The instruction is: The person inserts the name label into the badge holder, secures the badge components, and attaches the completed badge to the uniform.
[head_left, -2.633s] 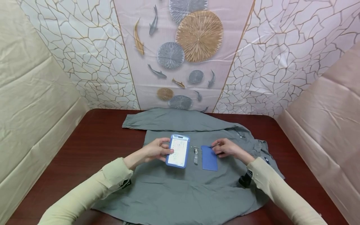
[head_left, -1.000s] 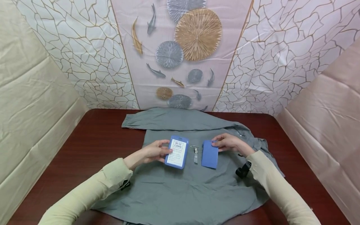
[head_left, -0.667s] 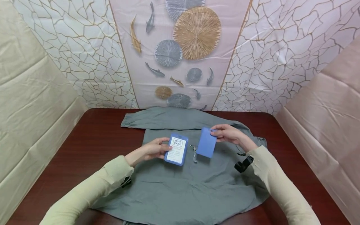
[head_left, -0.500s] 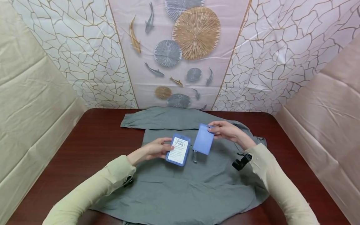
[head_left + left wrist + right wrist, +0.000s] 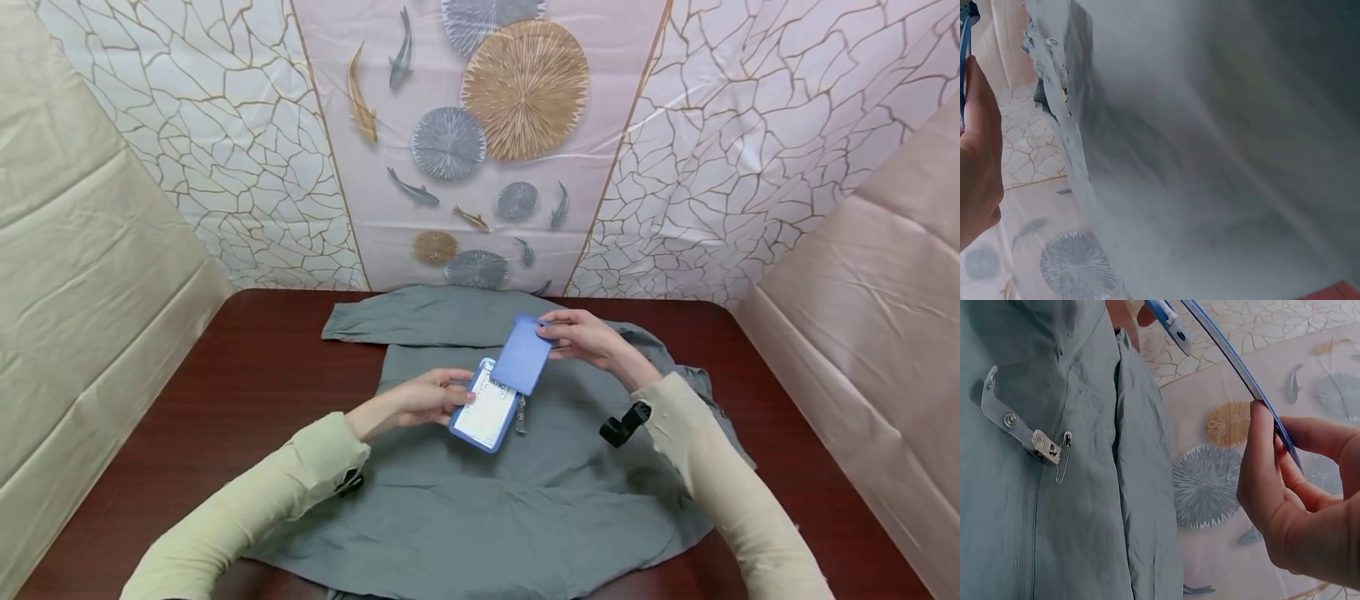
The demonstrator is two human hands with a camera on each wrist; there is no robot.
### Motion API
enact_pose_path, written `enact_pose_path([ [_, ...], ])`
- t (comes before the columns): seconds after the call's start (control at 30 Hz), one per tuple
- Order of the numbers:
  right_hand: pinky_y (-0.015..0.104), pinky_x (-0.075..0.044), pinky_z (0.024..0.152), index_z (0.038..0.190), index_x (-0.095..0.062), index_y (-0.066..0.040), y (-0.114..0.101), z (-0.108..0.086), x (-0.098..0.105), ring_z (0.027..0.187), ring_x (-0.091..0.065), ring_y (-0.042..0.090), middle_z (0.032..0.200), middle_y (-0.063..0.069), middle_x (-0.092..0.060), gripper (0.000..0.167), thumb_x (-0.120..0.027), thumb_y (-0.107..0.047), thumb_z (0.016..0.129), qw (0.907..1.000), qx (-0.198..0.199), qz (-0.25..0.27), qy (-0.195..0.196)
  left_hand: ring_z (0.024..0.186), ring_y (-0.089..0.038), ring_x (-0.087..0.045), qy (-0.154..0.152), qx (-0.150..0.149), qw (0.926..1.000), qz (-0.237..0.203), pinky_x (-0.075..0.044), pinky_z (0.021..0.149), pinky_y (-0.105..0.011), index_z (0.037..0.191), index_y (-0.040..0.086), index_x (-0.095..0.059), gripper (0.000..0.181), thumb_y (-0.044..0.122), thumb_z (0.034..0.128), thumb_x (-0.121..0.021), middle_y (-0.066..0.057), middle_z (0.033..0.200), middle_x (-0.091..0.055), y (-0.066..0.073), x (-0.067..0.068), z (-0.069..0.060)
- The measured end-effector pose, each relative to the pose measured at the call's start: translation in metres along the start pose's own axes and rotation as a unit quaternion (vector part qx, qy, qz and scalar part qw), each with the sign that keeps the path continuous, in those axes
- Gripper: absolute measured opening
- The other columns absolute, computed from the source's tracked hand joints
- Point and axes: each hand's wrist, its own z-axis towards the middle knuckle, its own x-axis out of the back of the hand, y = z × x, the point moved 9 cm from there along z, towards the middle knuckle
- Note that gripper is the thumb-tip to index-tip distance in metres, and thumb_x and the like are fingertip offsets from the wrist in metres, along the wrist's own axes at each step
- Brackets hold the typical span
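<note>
In the head view the left hand (image 5: 423, 398) grips the left edge of a blue-framed badge holder (image 5: 483, 417) with a white card inside. The right hand (image 5: 588, 340) pinches the slotted top end of a plain blue rectangular piece (image 5: 523, 354). That piece's lower end overlaps the holder's upper part in the head view; whether they touch cannot be told. In the right wrist view the right hand (image 5: 1304, 494) holds the thin blue piece (image 5: 1235, 359) edge-on. A metal clip (image 5: 1044, 449) with a clear strap and safety pin lies on the grey cloth.
A grey garment (image 5: 480, 525) with long sleeves is spread over the dark red table (image 5: 300, 375). Patterned cloth (image 5: 525, 233) hangs behind the table, with beige cloth at both sides. A black device (image 5: 624, 425) is strapped at the right wrist, another at the left.
The right hand has lifted the plain blue piece off the garment and carried it left, over the holder's upper end. The left hand has moved slightly right with the holder, which is now more tilted.
</note>
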Motion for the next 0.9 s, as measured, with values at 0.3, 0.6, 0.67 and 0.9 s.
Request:
enact_pose_path([
  [0.3, 0.03, -0.054, 0.072, 0.114, -0.049, -0.001, -0.0018, 0.0079, -0.0071, 0.072, -0.062, 0.01, 0.087, 0.001, -0.058, 0.03, -0.057, -0.011, 0.087, 1.0, 0.006, 0.002, 0.005, 0.076, -0.011, -0.064, -0.021, -0.005, 0.9997, -0.011, -0.053, 0.063, -0.026, 0.138, 0.005, -0.026, 0.051, 0.003, 0.0911, -0.046, 0.0, 0.091, -0.064, 0.0035, -0.0042, 0.0014],
  [0.6, 0.033, -0.053, 0.076, 0.116, -0.048, 0.005, 0.0032, 0.01, -0.0057, 0.071, -0.061, 0.009, 0.081, -0.002, -0.06, 0.035, -0.057, -0.011, 0.087, 0.9995, 0.011, -0.025, 0.015, 0.075, -0.011, -0.064, -0.024, -0.003, 0.9997, -0.012, -0.053, 0.062, -0.026, 0.137, 0.004, -0.028, 0.05, 0.002, 0.0906, -0.047, 0.001, 0.09, -0.064, 0.0045, -0.0055, -0.0017],
  [0.67, 0.032, -0.054, 0.074, 0.117, -0.048, 0.006, 0.0033, 0.0099, -0.0051, 0.07, -0.061, 0.009, 0.08, -0.003, -0.06, 0.036, -0.057, -0.011, 0.087, 0.9989, 0.012, -0.037, 0.025, 0.075, -0.011, -0.064, -0.026, -0.003, 0.9996, -0.012, -0.053, 0.062, -0.026, 0.137, 0.004, -0.028, 0.05, 0.002, 0.0906, -0.046, 0.001, 0.09, -0.064, 0.0048, -0.006, -0.0023],
  [0.9, 0.026, -0.054, 0.064, 0.117, -0.05, 0.008, 0.002, 0.0092, -0.0044, 0.064, -0.061, 0.008, 0.075, -0.005, -0.061, 0.038, -0.059, -0.01, 0.085, 0.9971, 0.009, -0.054, 0.053, 0.077, -0.011, -0.064, -0.033, 0.0, 0.9994, -0.014, -0.053, 0.063, -0.026, 0.138, 0.005, -0.028, 0.052, 0.002, 0.0903, -0.047, 0.001, 0.091, -0.064, 0.0045, -0.0061, -0.003],
])
